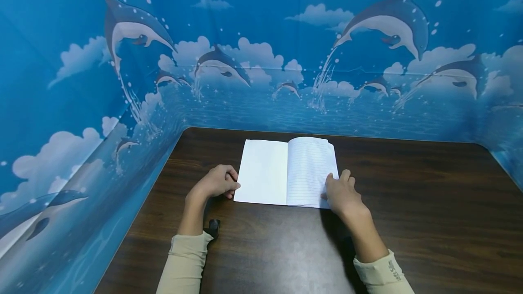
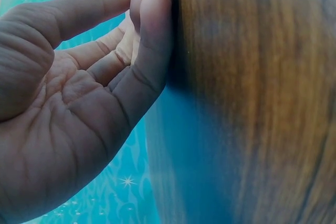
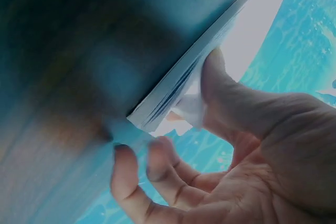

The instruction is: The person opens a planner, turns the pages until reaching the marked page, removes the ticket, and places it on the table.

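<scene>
An open notebook point(image 1: 263, 171) lies on the dark wooden table, a blank white page on its left and a ruled page point(image 1: 310, 171) on its right. My left hand point(image 1: 218, 181) pinches the notebook's left edge, thumb and fingertip together near the lower corner. At the lower right my right hand point(image 1: 343, 193) holds the ruled page by its edge. In the right wrist view the thumb point(image 3: 220, 77) bears on the paper, above the page stack point(image 3: 168, 100). Several curled fingers point(image 3: 126, 171) stand off below the corner, and the index finger is mostly hidden.
The wooden table point(image 1: 429, 203) stretches away on both sides of the notebook. A blue dolphin-print curtain point(image 1: 253, 22) hangs along the table's back and left edges. A black strap piece point(image 1: 213, 228) shows at the left sleeve's cuff.
</scene>
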Demonstrator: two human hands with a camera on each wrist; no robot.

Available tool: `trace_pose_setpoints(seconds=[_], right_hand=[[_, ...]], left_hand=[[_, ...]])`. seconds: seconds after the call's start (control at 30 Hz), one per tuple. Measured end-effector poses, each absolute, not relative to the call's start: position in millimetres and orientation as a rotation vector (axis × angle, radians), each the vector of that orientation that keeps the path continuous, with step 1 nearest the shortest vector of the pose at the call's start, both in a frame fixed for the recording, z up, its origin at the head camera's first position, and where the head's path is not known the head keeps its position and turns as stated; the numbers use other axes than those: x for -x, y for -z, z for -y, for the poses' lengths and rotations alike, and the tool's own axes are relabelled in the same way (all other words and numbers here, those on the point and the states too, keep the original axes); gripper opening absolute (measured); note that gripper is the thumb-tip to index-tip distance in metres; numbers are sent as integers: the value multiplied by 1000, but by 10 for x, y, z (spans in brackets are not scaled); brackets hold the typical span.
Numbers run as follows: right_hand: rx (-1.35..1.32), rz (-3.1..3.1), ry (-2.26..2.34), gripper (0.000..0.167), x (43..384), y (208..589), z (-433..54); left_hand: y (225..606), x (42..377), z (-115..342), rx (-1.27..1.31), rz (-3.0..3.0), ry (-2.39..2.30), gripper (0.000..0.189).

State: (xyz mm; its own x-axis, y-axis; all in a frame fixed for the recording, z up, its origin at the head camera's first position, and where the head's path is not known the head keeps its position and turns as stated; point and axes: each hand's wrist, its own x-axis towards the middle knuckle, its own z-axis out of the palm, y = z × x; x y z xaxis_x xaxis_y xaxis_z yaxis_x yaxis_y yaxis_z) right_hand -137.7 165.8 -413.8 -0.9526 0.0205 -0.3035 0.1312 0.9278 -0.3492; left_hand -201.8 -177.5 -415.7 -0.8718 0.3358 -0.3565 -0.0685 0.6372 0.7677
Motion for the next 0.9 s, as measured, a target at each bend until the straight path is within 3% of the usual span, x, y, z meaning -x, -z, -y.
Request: trace_pose_setpoints(seconds=[0.27, 0.47, 0.67, 0.9], right_hand=[[-27, -2801, 498, 53, 1380, 4113, -1689], [-57, -2819, 536, 27, 1388, 4092, -1715], [-101, -2804, 654, 43, 1401, 4017, -1828], [-96, -2774, 838, 32, 1394, 3875, -2005]], left_hand=[[4180, 2040, 1777, -207, -2386, -1145, 15], [4179, 2049, 1777, -213, -2385, -1139, 15], [4181, 2043, 1785, -204, -2375, -1141, 14], [4196, 2052, 1798, -221, -2369, -1148, 15]])
